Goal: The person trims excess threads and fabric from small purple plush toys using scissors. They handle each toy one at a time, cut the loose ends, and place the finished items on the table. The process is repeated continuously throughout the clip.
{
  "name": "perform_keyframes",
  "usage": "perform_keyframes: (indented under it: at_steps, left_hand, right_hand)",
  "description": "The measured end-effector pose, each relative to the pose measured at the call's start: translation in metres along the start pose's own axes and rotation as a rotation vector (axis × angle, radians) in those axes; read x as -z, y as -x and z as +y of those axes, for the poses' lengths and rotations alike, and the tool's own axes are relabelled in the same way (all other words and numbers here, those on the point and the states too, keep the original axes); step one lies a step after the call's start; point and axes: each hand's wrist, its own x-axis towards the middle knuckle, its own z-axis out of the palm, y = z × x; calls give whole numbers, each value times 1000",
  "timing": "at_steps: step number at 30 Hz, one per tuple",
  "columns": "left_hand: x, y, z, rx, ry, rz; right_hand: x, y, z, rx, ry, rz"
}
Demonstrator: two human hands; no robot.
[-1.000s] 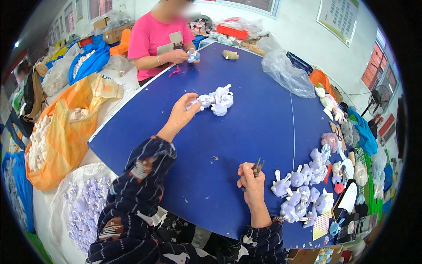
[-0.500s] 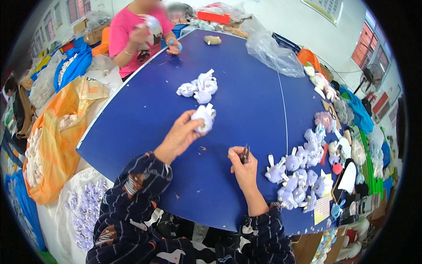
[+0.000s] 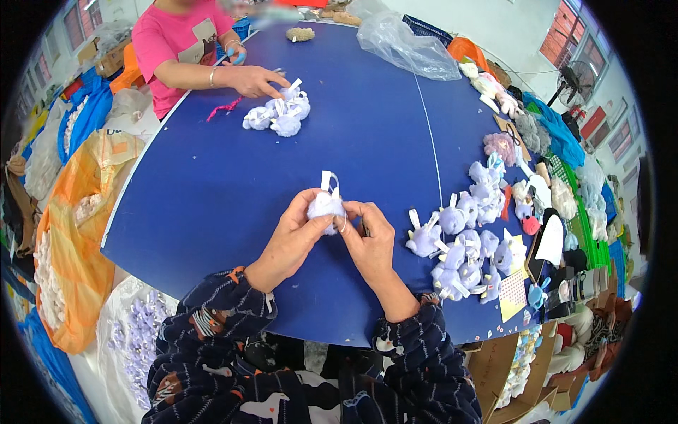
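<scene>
A small lavender plush toy (image 3: 325, 206) with white ribbon loops on top is held up between my two hands over the blue table. My left hand (image 3: 291, 237) is closed round its left side, thumb on the front. My right hand (image 3: 369, 244) pinches its right lower edge between thumb and finger. Dark thread snips (image 3: 365, 227) are tucked in that same hand, mostly hidden by the fingers. Farther off lies a small heap of similar plush toys (image 3: 286, 116), with a co-worker's hand (image 3: 256, 82) touching it.
Many finished-looking lavender plush toys (image 3: 470, 247) crowd the right side of the blue table (image 3: 212, 212). A yellow card (image 3: 512, 297) lies beside them. A clear plastic bag (image 3: 406, 49) rests at the far end. Sacks of stuffed pieces (image 3: 78, 268) stand on the left.
My right hand has come across to the plush toy, which both hands now hold. The co-worker's hand has reached down to the heap, and a pink-red strip now lies beside it.
</scene>
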Motion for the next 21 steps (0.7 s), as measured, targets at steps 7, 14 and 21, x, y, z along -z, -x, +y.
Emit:
perform_keyframes:
  at_steps: [7, 14, 21]
  left_hand:
    - [18, -7, 14, 32, 177, 103]
    - [2, -5, 8, -15, 204, 63]
    - [6, -3, -5, -75, 32, 131]
  right_hand:
    - [18, -10, -8, -419, -551, 80]
    - [17, -7, -11, -219, -28, -65]
    - [14, -7, -8, -208, 42, -179]
